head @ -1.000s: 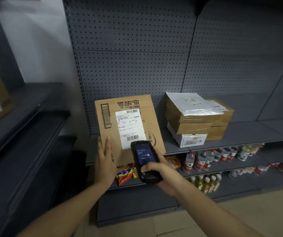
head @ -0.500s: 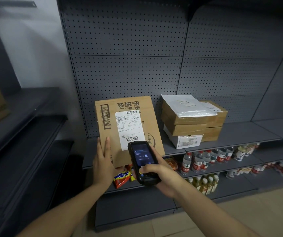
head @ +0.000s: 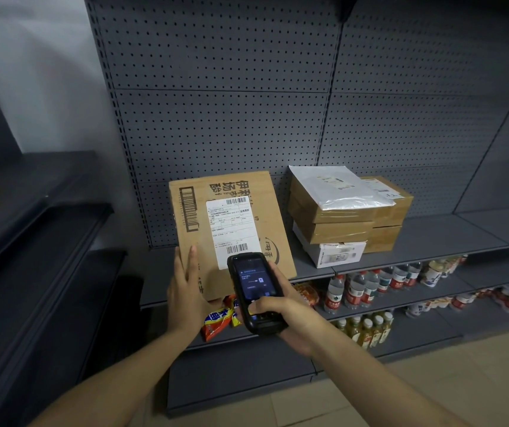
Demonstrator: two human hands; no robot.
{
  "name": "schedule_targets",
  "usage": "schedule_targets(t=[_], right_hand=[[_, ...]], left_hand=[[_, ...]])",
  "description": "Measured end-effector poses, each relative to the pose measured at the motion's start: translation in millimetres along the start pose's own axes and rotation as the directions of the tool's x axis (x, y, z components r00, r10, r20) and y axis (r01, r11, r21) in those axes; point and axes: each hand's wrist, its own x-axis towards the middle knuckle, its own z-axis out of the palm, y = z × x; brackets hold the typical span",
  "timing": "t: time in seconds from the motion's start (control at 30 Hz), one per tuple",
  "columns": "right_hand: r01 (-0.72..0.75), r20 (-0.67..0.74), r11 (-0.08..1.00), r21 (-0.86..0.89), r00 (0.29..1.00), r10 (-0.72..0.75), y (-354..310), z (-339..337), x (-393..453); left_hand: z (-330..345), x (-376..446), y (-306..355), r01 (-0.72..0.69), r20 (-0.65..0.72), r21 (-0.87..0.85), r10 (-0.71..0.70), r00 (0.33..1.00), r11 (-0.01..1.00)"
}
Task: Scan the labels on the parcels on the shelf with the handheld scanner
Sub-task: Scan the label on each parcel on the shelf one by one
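Scanner aimed at one tilted parcel on the grey shelf (head: 431, 232).

My left hand (head: 187, 291) lies flat and open against the big cardboard box (head: 231, 223), steadying it; my right hand (head: 287, 315) is wrapped around the handheld scanner (head: 254, 291) just below its white label (head: 231, 229). To the right, a stack of five parcels (head: 348, 214). Pegboard behind, bottles (head: 370, 285) below.

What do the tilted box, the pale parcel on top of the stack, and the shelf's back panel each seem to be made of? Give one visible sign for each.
Tilted box: brown corrugated cardboard, matte, with printed characters and a paper label.
Pale parcel: probably a plastic mailing bag; it is glossy and wrinkled.
Back panel: likely painted metal pegboard, grey with regular rows of holes.
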Motion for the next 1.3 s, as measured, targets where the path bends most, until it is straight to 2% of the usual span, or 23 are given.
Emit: schedule_targets(t=[0.43, 0.8, 1.0, 1.3], right_hand=[[-0.006, -0.037, 0.998, -0.058, 0.999, 0.004, -9, -25, 72], [-0.054, -0.221, 0.999, 0.005, 0.974, 0.054, -11, -53, 149], [-0.017, -0.337, 0.999, 0.028, 0.941, 0.025, -23, -72, 182], [-0.051, -0.500, 0.999, 0.015, 0.864, 0.052, -18, -101, 217]], left_hand=[[39, 63, -16, 0.034, 0.051, -0.064, -0.031, 0.998, 0.997], [95, 125, -21, 0.150, 0.179, -0.244, -0.108, 0.978, 0.958], [123, 158, -14, 0.194, 0.309, -0.241, -0.114, 0.944, 0.951], [164, 189, 2, 0.326, 0.509, -0.194, -0.190, 0.840, 0.925]])
